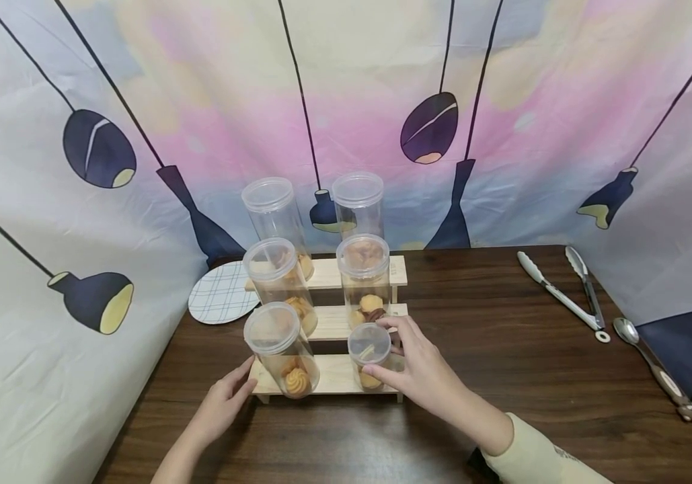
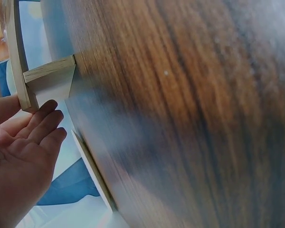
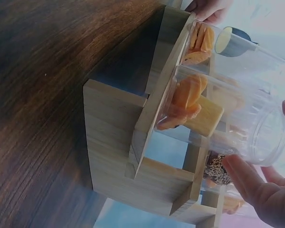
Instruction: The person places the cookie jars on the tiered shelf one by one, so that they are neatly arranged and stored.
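A three-step wooden stand (image 1: pixel 330 373) bears several clear lidded jars with cookies. My left hand (image 1: pixel 223 403) holds the left end of its lowest step; in the left wrist view the board's end (image 2: pixel 27 97) lies between thumb and fingers. My right hand (image 1: pixel 427 370) grips a short clear jar (image 1: pixel 370 344) at the right of that step, thumb at the front and fingers behind the lid. In the right wrist view this jar stands upright on the board, with orange-brown cookies (image 3: pixel 185 97) and a pale yellow piece inside. A taller jar (image 1: pixel 282 346) stands near my left hand.
Two jars (image 1: pixel 276 282) (image 1: pixel 364 275) stand on the middle step and two (image 1: pixel 270 202) (image 1: pixel 359 195) on the top one. A checked plate (image 1: pixel 221 296) lies behind left. Tongs (image 1: pixel 563 296) and a spoon (image 1: pixel 648 359) lie at right. A patterned cloth (image 1: pixel 346 101) hangs behind.
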The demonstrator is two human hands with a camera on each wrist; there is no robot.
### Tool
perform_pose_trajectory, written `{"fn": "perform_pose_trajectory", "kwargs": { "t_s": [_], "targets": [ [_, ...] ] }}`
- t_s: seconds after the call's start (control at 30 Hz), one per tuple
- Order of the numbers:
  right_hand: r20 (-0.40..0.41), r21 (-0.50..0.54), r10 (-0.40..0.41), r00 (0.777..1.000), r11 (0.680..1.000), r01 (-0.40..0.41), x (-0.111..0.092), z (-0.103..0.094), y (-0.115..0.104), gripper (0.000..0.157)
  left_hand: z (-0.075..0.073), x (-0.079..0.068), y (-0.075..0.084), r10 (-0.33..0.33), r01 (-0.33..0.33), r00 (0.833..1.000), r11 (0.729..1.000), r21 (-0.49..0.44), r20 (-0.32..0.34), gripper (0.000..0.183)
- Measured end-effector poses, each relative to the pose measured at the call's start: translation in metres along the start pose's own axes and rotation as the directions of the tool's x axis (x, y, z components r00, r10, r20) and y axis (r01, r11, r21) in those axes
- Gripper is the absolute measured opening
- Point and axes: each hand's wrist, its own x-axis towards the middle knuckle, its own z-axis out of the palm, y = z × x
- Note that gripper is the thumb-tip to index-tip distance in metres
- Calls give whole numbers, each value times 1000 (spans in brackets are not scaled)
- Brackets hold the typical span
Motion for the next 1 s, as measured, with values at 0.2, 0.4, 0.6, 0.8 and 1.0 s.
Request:
{"fn": "perform_pose_trajectory", "kwargs": {
  "t_s": [0.2,0.4,0.6,0.8,1.0],
  "targets": [
    [-19,41,1,1000,999,0,-5,-6,-1,59,0,-1,1,13,-13,1000,1000,-3,1,48],
    [-57,-98,-38,998,995,33,-11,-22,4,49,0,1,0,3,-2,1000,1000,-6,17,50],
    [-101,-229,-43,994,973,19,-19,-39,15,41,-2,2,0,-28,29,998,999,-18,47,53],
    [-135,-283,5,991,958,-43,-26,-58,29,32,-4,3,1,-56,57,997,998,-9,46,52],
    [-166,-346,12,986,936,-70,-32,-80,44,30,-8,8,3,-39,39,999,999,8,15,43]
  ]
}}
